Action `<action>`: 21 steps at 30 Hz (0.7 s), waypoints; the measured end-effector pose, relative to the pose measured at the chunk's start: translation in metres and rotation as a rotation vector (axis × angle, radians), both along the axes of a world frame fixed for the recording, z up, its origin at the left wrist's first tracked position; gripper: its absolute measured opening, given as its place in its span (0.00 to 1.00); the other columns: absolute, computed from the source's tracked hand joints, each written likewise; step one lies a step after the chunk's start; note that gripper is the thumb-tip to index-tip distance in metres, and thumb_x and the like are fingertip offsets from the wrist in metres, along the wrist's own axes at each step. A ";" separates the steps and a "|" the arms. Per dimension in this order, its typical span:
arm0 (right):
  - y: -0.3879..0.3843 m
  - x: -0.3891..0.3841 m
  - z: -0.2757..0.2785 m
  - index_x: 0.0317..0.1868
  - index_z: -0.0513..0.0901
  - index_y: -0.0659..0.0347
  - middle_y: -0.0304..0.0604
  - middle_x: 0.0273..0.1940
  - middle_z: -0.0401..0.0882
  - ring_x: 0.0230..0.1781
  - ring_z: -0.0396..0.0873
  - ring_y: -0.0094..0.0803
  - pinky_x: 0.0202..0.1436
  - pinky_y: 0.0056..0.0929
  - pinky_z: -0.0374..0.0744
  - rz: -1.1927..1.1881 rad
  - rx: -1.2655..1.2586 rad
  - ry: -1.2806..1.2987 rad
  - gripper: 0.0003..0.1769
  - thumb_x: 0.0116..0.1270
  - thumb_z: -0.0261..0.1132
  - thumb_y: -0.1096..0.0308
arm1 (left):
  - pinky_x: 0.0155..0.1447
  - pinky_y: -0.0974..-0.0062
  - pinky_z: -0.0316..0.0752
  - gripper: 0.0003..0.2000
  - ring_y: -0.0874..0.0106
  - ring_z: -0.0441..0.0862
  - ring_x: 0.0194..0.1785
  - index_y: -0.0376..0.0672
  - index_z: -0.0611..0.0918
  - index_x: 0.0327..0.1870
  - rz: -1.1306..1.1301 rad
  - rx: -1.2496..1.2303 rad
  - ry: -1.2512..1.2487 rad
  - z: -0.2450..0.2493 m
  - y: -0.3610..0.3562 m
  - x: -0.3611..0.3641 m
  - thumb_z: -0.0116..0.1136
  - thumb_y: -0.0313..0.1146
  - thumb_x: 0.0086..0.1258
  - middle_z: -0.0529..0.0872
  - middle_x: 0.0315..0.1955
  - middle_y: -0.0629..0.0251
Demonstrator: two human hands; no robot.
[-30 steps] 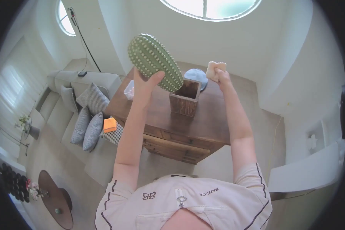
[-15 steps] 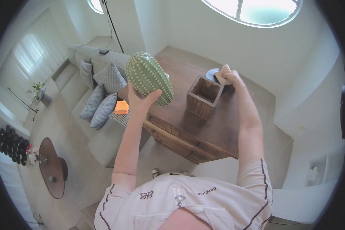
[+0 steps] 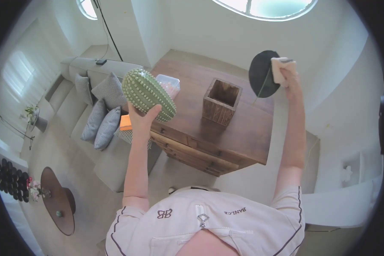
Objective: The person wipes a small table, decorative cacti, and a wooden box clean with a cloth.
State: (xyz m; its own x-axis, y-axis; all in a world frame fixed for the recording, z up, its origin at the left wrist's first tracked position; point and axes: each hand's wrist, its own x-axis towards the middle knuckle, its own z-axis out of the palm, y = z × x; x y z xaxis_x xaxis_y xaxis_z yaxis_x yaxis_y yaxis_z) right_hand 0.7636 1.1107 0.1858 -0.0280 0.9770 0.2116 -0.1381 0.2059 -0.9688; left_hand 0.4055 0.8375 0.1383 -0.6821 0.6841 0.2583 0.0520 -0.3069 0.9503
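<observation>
A green ribbed cactus ornament with pale dots (image 3: 148,94) is held up by my left hand (image 3: 143,117), its thumb across the lower side. My right hand (image 3: 289,79) grips a cream cloth or sponge (image 3: 280,70) beside a dark round object with a thin light line across it (image 3: 260,73). Exactly how the dark object is held is hidden. Between my hands, a square open-topped wooden box (image 3: 219,109) stands on the brown wooden cabinet (image 3: 251,132). Behind the cactus sits a clear container with pink contents (image 3: 168,85).
To the left is a grey sofa (image 3: 111,166) with several cushions (image 3: 108,128) and an orange object (image 3: 126,122). Farther left, a low brown table (image 3: 57,205) stands on the floor. A white wall rises behind the cabinet.
My right hand has lifted away from the cabinet top, up and right, with the cloth and the dark object. The cactus has shifted left and lower in view, uncovering the clear container.
</observation>
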 end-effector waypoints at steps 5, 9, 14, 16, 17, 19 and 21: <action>-0.019 0.040 -0.001 0.51 0.79 0.56 0.34 0.42 0.78 0.43 0.75 0.23 0.41 0.22 0.73 0.167 -0.101 -0.301 0.29 0.51 0.75 0.54 | 0.65 0.65 0.67 0.48 0.66 0.67 0.62 0.46 0.61 0.69 -0.032 -0.005 0.002 -0.004 0.002 -0.009 0.77 0.42 0.45 0.70 0.60 0.61; -0.047 0.034 -0.045 0.49 0.80 0.58 0.37 0.39 0.78 0.40 0.75 0.26 0.39 0.25 0.73 0.174 -0.212 -0.343 0.25 0.48 0.73 0.64 | 0.64 0.66 0.67 0.44 0.66 0.69 0.61 0.46 0.64 0.67 -0.075 -0.045 0.041 -0.002 0.003 -0.009 0.74 0.41 0.46 0.73 0.58 0.61; -0.076 0.013 -0.063 0.47 0.81 0.55 0.31 0.41 0.76 0.42 0.71 0.20 0.43 0.20 0.70 0.055 -0.057 -0.366 0.17 0.56 0.65 0.62 | 0.61 0.67 0.68 0.41 0.68 0.72 0.58 0.45 0.66 0.63 -0.182 -0.077 0.164 0.006 0.014 -0.002 0.76 0.40 0.46 0.75 0.54 0.63; -0.091 0.001 -0.062 0.49 0.79 0.55 0.32 0.42 0.77 0.42 0.72 0.21 0.43 0.20 0.71 0.041 -0.069 -0.256 0.19 0.58 0.68 0.59 | 0.60 0.65 0.69 0.42 0.67 0.71 0.58 0.44 0.65 0.62 -0.220 -0.124 0.200 0.006 0.021 0.001 0.76 0.42 0.45 0.74 0.54 0.62; -0.099 -0.004 -0.057 0.50 0.79 0.56 0.32 0.42 0.78 0.42 0.73 0.21 0.43 0.20 0.72 0.045 -0.091 -0.193 0.20 0.59 0.69 0.59 | 0.60 0.64 0.70 0.43 0.66 0.71 0.58 0.44 0.64 0.63 -0.247 -0.163 0.212 0.006 0.025 0.003 0.76 0.43 0.45 0.73 0.55 0.61; -0.111 -0.009 -0.061 0.50 0.78 0.57 0.33 0.42 0.78 0.42 0.74 0.22 0.42 0.20 0.73 0.047 -0.100 -0.127 0.21 0.58 0.70 0.59 | 0.58 0.63 0.71 0.43 0.65 0.71 0.57 0.44 0.64 0.61 -0.285 -0.209 0.221 0.003 0.031 0.007 0.76 0.45 0.45 0.73 0.53 0.60; -0.117 -0.014 -0.065 0.49 0.79 0.58 0.34 0.40 0.78 0.40 0.74 0.22 0.39 0.21 0.73 0.054 -0.092 -0.079 0.22 0.57 0.71 0.59 | 0.56 0.64 0.73 0.41 0.65 0.72 0.55 0.44 0.64 0.59 -0.312 -0.245 0.225 0.002 0.039 0.009 0.76 0.46 0.45 0.73 0.51 0.60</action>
State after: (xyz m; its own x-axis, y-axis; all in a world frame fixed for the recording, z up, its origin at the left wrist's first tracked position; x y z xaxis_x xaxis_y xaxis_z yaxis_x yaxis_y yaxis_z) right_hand 0.7500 0.9936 0.1205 -0.0936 0.9888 0.1165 -0.0692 0.1103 -0.9915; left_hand 0.4146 0.8767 0.1407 -0.3787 0.9076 0.1813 0.2063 -0.1081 0.9725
